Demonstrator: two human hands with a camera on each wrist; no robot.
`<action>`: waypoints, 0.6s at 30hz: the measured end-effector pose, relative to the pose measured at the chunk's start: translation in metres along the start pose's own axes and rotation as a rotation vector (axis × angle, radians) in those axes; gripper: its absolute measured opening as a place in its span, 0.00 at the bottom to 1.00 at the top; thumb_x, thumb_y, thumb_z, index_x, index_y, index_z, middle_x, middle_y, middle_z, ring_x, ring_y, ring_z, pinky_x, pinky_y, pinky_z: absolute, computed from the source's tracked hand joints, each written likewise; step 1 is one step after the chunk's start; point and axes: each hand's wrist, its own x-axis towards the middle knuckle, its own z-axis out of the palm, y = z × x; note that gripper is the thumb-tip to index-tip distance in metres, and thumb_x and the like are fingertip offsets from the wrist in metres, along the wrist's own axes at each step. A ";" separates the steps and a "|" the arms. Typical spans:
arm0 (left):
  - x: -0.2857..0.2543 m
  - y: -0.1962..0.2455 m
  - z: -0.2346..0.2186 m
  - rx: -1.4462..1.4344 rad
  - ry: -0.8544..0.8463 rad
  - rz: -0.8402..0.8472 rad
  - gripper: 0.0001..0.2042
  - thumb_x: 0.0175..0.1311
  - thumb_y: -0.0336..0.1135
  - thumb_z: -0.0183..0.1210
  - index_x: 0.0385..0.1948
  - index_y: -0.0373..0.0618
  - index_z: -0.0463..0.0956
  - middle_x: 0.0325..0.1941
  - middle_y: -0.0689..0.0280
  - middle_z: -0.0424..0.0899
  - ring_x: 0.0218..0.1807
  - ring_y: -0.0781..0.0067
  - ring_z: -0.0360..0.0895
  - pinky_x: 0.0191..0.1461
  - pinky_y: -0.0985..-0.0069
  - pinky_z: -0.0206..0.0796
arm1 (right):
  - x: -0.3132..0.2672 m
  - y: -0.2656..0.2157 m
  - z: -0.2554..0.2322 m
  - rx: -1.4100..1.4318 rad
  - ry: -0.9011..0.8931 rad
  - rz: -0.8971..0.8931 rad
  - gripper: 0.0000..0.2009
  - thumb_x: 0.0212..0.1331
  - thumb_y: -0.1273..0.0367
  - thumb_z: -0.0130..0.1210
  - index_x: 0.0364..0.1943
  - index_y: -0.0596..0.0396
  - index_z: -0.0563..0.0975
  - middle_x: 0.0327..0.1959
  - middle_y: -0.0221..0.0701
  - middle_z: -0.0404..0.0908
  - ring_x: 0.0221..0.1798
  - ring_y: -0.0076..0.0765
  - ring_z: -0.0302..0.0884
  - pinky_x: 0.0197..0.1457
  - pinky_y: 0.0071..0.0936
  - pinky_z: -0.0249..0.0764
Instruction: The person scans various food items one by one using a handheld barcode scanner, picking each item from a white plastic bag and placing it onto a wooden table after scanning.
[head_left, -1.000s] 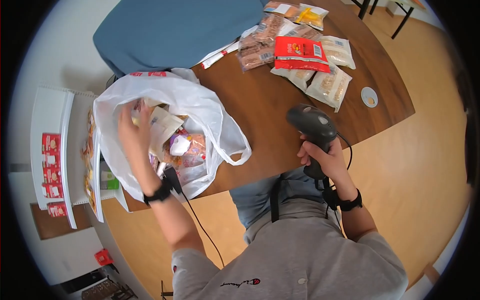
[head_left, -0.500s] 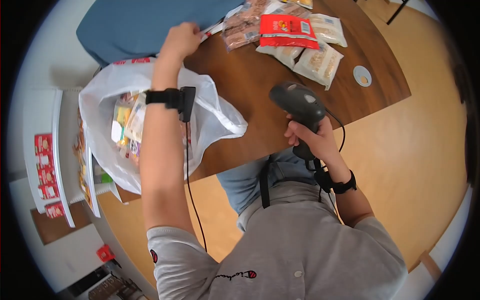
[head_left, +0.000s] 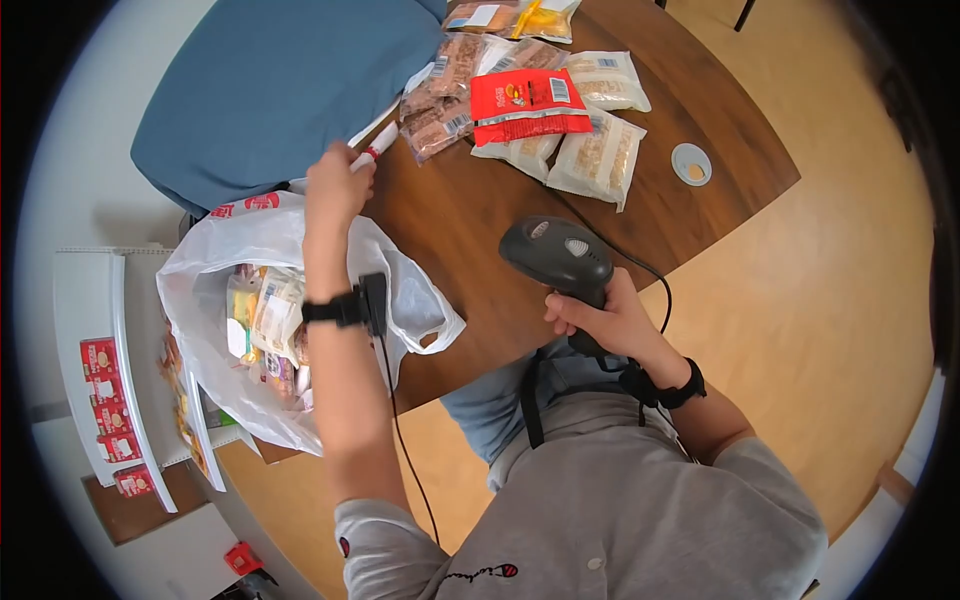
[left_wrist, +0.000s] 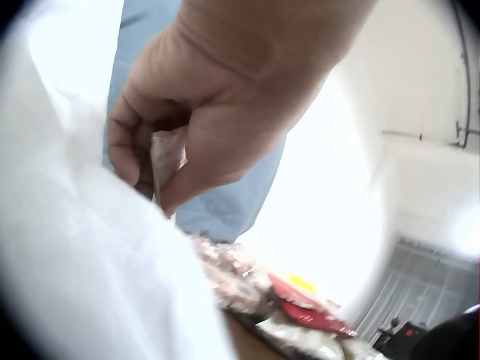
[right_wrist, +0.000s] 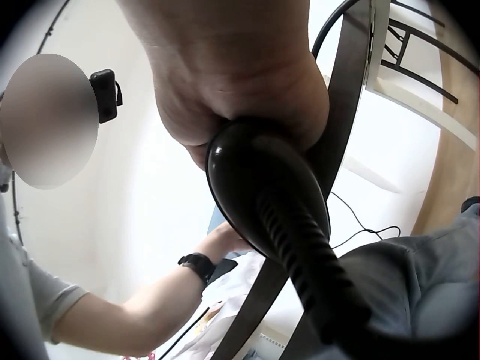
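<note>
My left hand [head_left: 338, 185] is just above the far rim of a white plastic bag [head_left: 210, 270], pinching a slim white packet [head_left: 378, 147] with a red band. In the left wrist view, thumb and fingers close on the pale wrapper [left_wrist: 169, 150]; the palm hides the rest. Assorted packaged foods [head_left: 275, 310] fill the bag below my forearm. My right hand [head_left: 622, 315] grips a black barcode scanner [head_left: 555, 255] by its handle, over the table's near edge. The right wrist view shows the scanner's dark handle [right_wrist: 262, 187] close up.
A red packet [head_left: 530, 105] lies on several white and brown food packs [head_left: 595, 165] at the back. A small round disc [head_left: 691, 163] is on the wooden table [head_left: 450, 220]. Blue fabric [head_left: 270, 100] borders the far left; a shelf with red boxes [head_left: 105, 400] stands left.
My left hand came out of the bag, reached to the far side, and has drawn back toward the bag's rim with the slim packet. My right hand keeps hold of the scanner.
</note>
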 end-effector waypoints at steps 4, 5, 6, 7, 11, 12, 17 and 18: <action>-0.071 0.021 -0.010 -0.471 -0.030 0.054 0.10 0.68 0.36 0.59 0.42 0.38 0.74 0.24 0.63 0.80 0.19 0.80 0.72 0.22 0.81 0.63 | 0.000 -0.001 0.002 -0.013 -0.008 -0.019 0.08 0.61 0.70 0.63 0.37 0.62 0.80 0.25 0.28 0.82 0.26 0.18 0.79 0.29 0.19 0.75; -0.085 0.022 -0.004 -0.472 -0.031 0.053 0.10 0.68 0.36 0.59 0.42 0.38 0.74 0.24 0.63 0.80 0.19 0.80 0.72 0.22 0.81 0.63 | 0.000 -0.002 0.002 -0.013 -0.009 -0.011 0.08 0.61 0.70 0.63 0.37 0.62 0.80 0.25 0.28 0.82 0.26 0.18 0.79 0.30 0.19 0.75; -0.099 0.023 0.006 -0.511 -0.063 0.074 0.09 0.69 0.34 0.58 0.43 0.38 0.74 0.23 0.65 0.79 0.20 0.81 0.70 0.24 0.82 0.62 | 0.000 -0.002 0.002 -0.017 -0.009 0.001 0.08 0.61 0.70 0.63 0.37 0.62 0.80 0.25 0.28 0.82 0.26 0.18 0.79 0.30 0.19 0.75; -0.110 0.024 0.015 -0.554 -0.094 0.094 0.08 0.70 0.32 0.56 0.44 0.38 0.74 0.23 0.68 0.78 0.21 0.82 0.68 0.26 0.82 0.62 | -0.001 -0.002 0.002 -0.026 -0.008 0.007 0.08 0.61 0.70 0.63 0.37 0.62 0.80 0.25 0.28 0.82 0.26 0.18 0.79 0.30 0.19 0.75; -0.141 0.035 0.034 -0.506 -0.100 0.177 0.07 0.69 0.30 0.56 0.44 0.38 0.75 0.26 0.66 0.80 0.25 0.81 0.71 0.31 0.81 0.64 | -0.003 -0.002 0.003 -0.025 0.014 -0.014 0.08 0.60 0.70 0.63 0.36 0.62 0.80 0.25 0.28 0.82 0.26 0.19 0.79 0.30 0.19 0.75; -0.148 0.040 0.033 -0.446 -0.066 0.183 0.07 0.68 0.29 0.57 0.43 0.38 0.74 0.26 0.63 0.81 0.25 0.76 0.74 0.31 0.79 0.66 | -0.004 -0.002 0.004 -0.024 0.029 -0.029 0.07 0.60 0.70 0.63 0.35 0.62 0.80 0.25 0.28 0.82 0.26 0.19 0.79 0.30 0.19 0.75; -0.170 0.042 0.033 -0.449 -0.024 0.168 0.06 0.65 0.28 0.60 0.40 0.39 0.75 0.30 0.58 0.84 0.28 0.68 0.82 0.33 0.75 0.70 | -0.006 0.001 0.008 -0.108 0.054 -0.057 0.07 0.60 0.71 0.63 0.34 0.63 0.81 0.25 0.28 0.82 0.26 0.19 0.79 0.31 0.19 0.75; -0.173 0.039 0.034 -0.451 0.008 0.182 0.06 0.64 0.28 0.60 0.40 0.40 0.75 0.30 0.58 0.84 0.27 0.67 0.82 0.33 0.75 0.70 | -0.006 0.003 0.009 -0.126 0.068 -0.054 0.07 0.59 0.72 0.63 0.34 0.63 0.81 0.25 0.28 0.83 0.26 0.19 0.78 0.31 0.19 0.75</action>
